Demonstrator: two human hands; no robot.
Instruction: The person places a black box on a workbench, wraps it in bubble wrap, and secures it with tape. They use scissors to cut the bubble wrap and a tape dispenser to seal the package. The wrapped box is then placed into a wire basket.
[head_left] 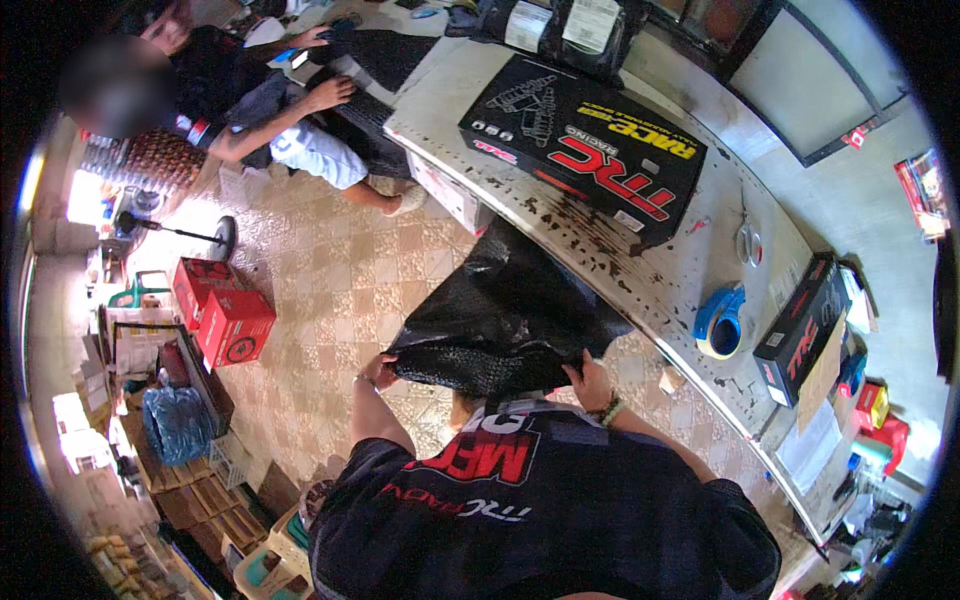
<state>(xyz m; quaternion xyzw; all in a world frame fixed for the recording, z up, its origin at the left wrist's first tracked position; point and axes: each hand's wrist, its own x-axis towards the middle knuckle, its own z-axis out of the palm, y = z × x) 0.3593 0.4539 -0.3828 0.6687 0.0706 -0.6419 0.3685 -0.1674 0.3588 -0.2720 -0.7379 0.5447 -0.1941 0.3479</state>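
A black, glossy plastic wrap (490,310) is stretched in front of my body, its near band textured like bubble wrap. My left hand (380,371) grips its near left corner. At the near right corner, my right hand (590,383), with a bracelet at the wrist, pinches the edge. The far part of the wrap hangs beside the table edge. On the worn white table (620,285) lies a large black box (585,145) with red and yellow print, beyond the wrap.
Scissors (748,243), a blue tape roll (721,325) and a smaller black box (800,330) lie along the table's right part. Black wrapped parcels (560,35) sit at its far end. Another person (270,110) works at the far left. Red boxes (225,310) stand on the tiled floor.
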